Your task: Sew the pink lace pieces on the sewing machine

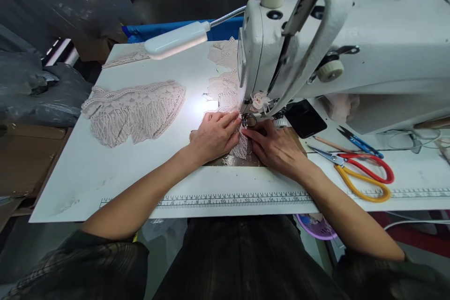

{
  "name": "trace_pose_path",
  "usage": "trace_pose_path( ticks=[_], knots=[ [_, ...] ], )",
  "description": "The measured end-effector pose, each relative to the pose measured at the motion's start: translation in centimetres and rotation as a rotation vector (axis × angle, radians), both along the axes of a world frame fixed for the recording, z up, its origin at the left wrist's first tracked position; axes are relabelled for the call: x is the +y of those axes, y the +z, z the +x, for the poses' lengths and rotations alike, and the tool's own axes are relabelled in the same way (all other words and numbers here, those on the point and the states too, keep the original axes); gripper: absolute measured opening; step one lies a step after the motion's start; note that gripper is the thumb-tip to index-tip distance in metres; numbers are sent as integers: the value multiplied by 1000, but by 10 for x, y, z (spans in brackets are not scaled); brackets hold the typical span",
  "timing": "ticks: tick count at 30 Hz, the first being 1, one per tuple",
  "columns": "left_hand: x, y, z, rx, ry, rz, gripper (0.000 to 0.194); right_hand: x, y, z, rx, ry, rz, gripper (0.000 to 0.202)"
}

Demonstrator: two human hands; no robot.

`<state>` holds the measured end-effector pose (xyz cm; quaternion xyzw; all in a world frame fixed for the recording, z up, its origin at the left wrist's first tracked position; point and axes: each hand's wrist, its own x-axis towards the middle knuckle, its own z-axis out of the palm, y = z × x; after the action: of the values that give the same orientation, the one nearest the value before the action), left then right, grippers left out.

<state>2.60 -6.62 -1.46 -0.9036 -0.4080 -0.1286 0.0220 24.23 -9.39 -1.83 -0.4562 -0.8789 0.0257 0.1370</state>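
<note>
Nearest the camera, at 6 o'clock, is the person's dark checked clothing (242,258), with both bare forearms reaching up from it toward the middle of the white desk (87,173). Along the desk's near edge runs a printed ruler strip (232,200).

The left hand (215,135) lies flat, palm down, fingers together and stretched toward 1 o'clock, pressing on a strip of pale pink lace (242,146); its grip is open, closed around nothing. The right hand (276,146) lies flat too, fingers pointing toward 10 o'clock, fingertips on the same lace just beside the left hand's fingertips; its grip is likewise open, only pressing down. The lace strip lies between the two hands, at the centre of the view, and runs up under the presser foot (249,120) of the white industrial sewing machine (351,47), which fills the field from 12 to 3 o'clock. More of the lace trails away behind the foot toward 12 o'clock.

At 9 o'clock, well apart from the hands, a larger fan-shaped lace piece (135,110) lies on the desk. A gooseneck lamp (176,40) hangs above at 11 o'clock. At 3 o'clock lie scissors with red and yellow handles (365,176), blue thread snips (358,141), a pencil (330,143) and a black phone (305,119).
</note>
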Motion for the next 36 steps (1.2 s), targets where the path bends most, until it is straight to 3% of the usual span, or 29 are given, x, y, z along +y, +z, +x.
trace_pose_path(
  ticks=[5, 9, 13, 17, 20, 24, 33, 36],
  knots=[
    [0, -2, -2, -81, -9, -24, 37, 1, 0, -2, 5, -17, 18, 37],
    [2, 0, -4, -71, -6, -50, 42, 3, -1, 3, 141, -14, -45, 38],
    [15, 8, -15, 2, -102, -99, 45, 9, 2, 13, 361, 26, -140, 38],
    [25, 20, -27, -31, -166, -96, 39, 13, 6, 16, 432, 13, -131, 34],
    [23, 24, -31, -74, -209, -109, 33, 13, 6, 16, 442, 12, -117, 34],
    [14, 18, -30, -62, -252, -123, 31, 12, 4, 15, 424, 32, -124, 35],
    [2, 10, -26, -125, -238, -19, 32, 1, 2, 3, 173, 120, -147, 36],
    [-1, 11, -25, -196, -323, 20, 28, 1, 0, 3, 188, 114, -160, 36]
  ],
)
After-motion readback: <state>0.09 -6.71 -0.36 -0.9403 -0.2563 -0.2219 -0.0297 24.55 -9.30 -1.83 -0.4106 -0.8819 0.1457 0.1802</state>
